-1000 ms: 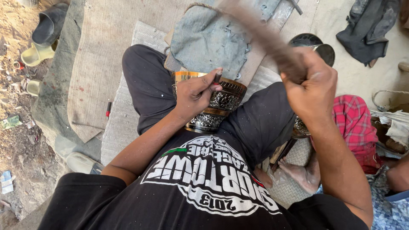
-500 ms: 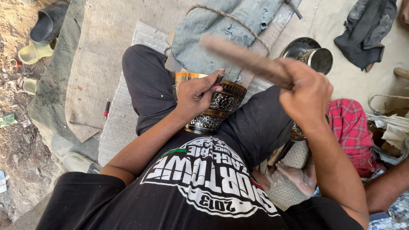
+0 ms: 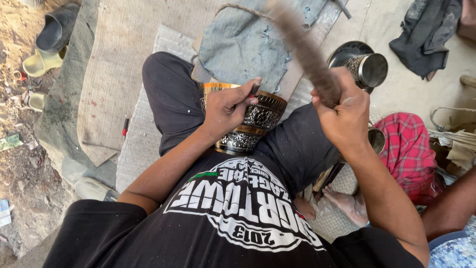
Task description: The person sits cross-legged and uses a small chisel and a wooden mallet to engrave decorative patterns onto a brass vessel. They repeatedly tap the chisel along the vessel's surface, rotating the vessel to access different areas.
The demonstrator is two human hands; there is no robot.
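Open-air floor workshop, woven mats (image 3: 119, 64) on dirt, engraved metal cups (image 3: 364, 67) (one unfinished), scattered rags (image 3: 421, 37)

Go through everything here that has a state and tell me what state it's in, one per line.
left hand: pressing a small tool against the engraved pot
engraved pot: on its side in the lap
right hand: gripping the stick
stick: raised, motion-blurred
metal cup: tipped, mouth showing
grey cloth: spread flat

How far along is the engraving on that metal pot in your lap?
Done: the engraved metal pot already shows dense black-and-silver pattern around its side. In hand: the left hand presses a small tool to the rim, and the right hand has a wooden stick raised, blurred. Left: the gold band by the rim looks plain.
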